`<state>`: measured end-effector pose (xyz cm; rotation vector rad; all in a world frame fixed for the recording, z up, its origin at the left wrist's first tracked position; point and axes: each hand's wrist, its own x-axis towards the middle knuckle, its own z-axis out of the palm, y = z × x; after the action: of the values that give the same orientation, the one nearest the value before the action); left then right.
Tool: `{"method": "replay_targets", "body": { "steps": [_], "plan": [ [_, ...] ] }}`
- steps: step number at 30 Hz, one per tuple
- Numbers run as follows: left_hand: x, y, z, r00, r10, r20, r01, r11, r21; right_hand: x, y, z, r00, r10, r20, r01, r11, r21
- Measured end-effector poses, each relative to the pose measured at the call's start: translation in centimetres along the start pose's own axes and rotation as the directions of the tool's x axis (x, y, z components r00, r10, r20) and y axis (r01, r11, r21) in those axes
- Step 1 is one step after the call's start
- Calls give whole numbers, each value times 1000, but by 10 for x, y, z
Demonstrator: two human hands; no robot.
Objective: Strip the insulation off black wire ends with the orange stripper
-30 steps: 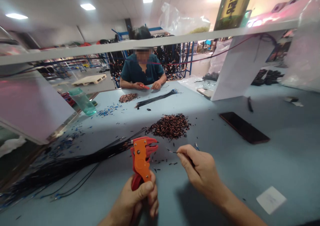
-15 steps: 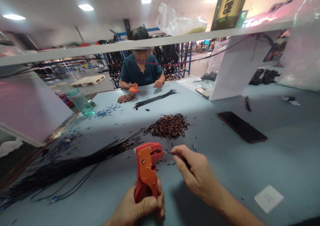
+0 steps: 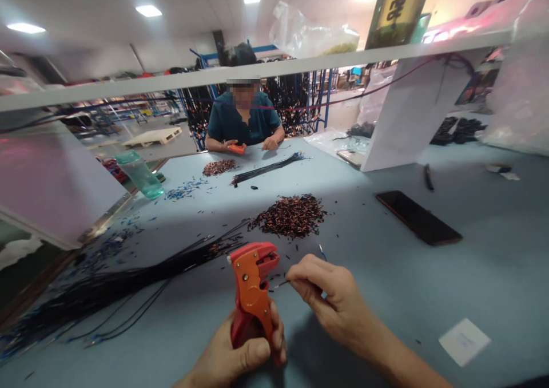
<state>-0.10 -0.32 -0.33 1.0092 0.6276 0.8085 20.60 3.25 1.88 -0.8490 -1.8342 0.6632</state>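
Note:
My left hand (image 3: 253, 348) is closed round the handles of a red and orange wire stripper (image 3: 251, 285), held upright with its jaws facing right. Just right of the jaws, my right hand (image 3: 330, 296) pinches a thin black wire (image 3: 283, 282) between thumb and fingers. The wire's bare end points left, apart from the tool. A blue-and-silver tip (image 3: 322, 252) shows behind the right hand. Beyond the stripper lies a heap of black and copper-coloured offcuts (image 3: 289, 216). To the left stretches a long bundle of black wires (image 3: 128, 282), some ends bared.
Across the table (image 3: 364, 308) sits a person (image 3: 243, 119) holding an orange tool (image 3: 237, 149), near another wire bundle (image 3: 268, 167). A phone (image 3: 418, 216) and white paper (image 3: 464, 342) lie at right. A green bottle (image 3: 141, 173) stands left. A shelf (image 3: 171, 83) spans above.
My right hand has drawn the wire slightly down and away from the stripper's jaws. My left hand keeps its hold almost in place. The other person's orange tool has tilted and shifted slightly.

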Motion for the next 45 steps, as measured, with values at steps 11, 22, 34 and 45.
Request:
{"method": "replay_targets", "body": {
  "steps": [11, 22, 34, 45],
  "plan": [
    [0, -3, 3, 996, -40, 75, 49, 991, -123, 0, -10, 3, 999, 44, 18, -43, 997, -56],
    [-4, 9, -4, 952, 304, -34, -194, 685, 702, 0, -9, 7, 943, 317, 96, -329, 934, 143],
    [7, 8, -15, 724, 608, 326, -250, -208, 946, 1, -6, 9, 817, 453, 356, -576, 637, 513],
    [5, 4, -14, 737, 614, 281, -233, -160, 959, 0, -5, 13, 811, 427, 401, -585, 621, 522]
  ]
}}
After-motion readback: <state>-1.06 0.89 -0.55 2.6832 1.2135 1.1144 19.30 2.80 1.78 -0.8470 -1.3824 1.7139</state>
